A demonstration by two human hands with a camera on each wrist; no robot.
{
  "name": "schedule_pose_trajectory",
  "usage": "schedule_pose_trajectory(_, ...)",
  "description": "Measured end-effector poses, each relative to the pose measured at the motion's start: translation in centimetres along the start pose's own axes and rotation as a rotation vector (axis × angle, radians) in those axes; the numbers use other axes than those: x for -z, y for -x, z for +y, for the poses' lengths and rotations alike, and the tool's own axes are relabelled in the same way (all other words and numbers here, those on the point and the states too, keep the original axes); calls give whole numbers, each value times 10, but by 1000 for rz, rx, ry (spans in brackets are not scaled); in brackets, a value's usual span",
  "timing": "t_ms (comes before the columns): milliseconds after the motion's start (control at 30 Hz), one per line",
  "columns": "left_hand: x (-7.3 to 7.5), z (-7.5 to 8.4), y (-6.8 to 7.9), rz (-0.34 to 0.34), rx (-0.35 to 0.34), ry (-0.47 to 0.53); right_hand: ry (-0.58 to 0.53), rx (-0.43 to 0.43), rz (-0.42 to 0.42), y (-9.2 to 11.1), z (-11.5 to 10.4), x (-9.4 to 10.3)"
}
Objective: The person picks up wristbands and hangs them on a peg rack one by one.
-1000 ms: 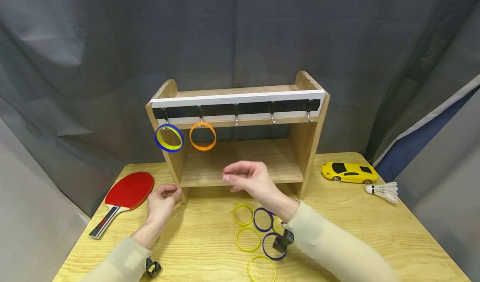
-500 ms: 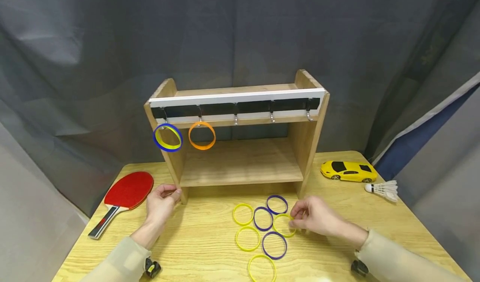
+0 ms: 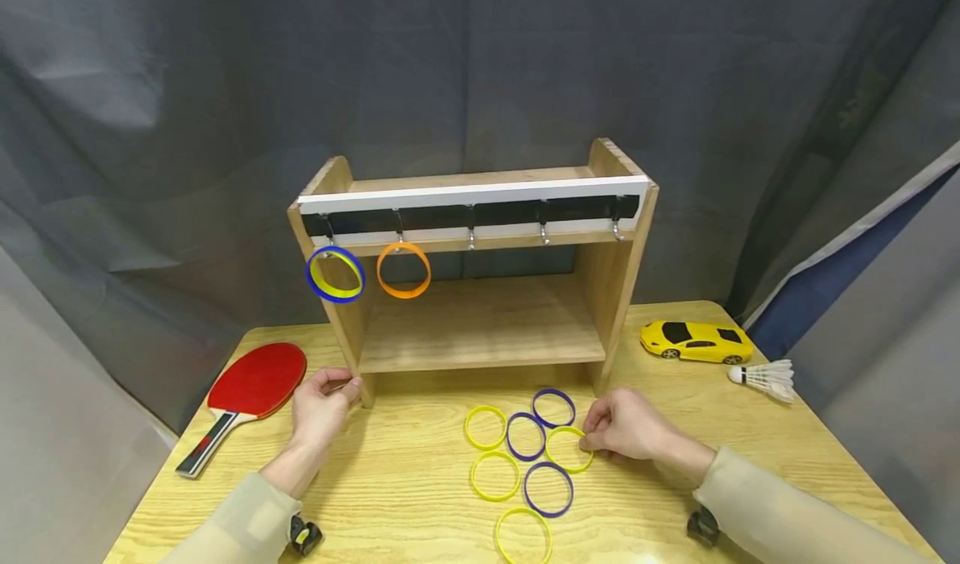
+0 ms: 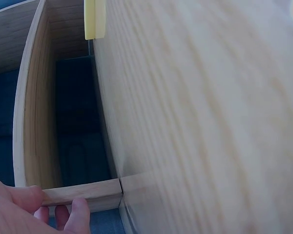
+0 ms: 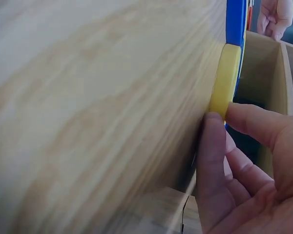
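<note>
Yellow Wristband [image 5: 225, 80] Lies Left of the Right Hand [image 3: 630, 426], Pinched at Its Right Edge

From where I stand, a red table tennis paddle [image 3: 258, 381] lies at the left of the bench [image 3: 405, 481], its handle slanting toward the person. Just beside it, the left hand [image 3: 322, 401] grips the foot of the wooden shelf [image 3: 480, 322], fingers bent about the bottom of its left side panel. Higher up, on the shelf's row of five hooks [image 3: 472, 240], blue and yellow wristbands [image 3: 341, 298] hang together from the leftmost, and an orange wristband [image 3: 405, 295] from the next.

Further right, three other yellow wristbands [image 3: 467, 428] and three purple wristbands [image 3: 535, 410] lie loose. The pinched one sits on the right side of this cluster, flat on the bench, with purple ones behind it, to its left and in front; I can't tell whether it touches them. Being round, it has no long axis, so the side of the hold matters most: the right thumb and forefinger are narrowed onto its rim from the right, away from the other bands. The left hand is well apart, beyond the cluster.

Past the right hand are a yellow toy car [image 3: 696, 343] and a shuttlecock [image 3: 768, 379].
</note>
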State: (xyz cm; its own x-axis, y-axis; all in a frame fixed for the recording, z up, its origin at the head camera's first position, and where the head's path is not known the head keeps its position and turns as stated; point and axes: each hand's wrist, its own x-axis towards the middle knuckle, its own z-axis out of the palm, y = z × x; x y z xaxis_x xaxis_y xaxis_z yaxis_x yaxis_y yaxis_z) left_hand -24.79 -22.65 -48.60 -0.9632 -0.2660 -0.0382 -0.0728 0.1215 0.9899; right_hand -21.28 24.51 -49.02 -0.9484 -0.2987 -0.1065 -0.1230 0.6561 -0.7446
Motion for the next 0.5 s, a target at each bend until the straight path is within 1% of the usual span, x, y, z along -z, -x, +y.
schedule_pose_trajectory(233, -2, 2, 1, 0, -3, -12, -25, -29, 10, 2, 3, 0)
schedule_pose_trajectory(500, -1, 0, 0, -4, 3, -4, -59, -45, 12, 7, 1, 8)
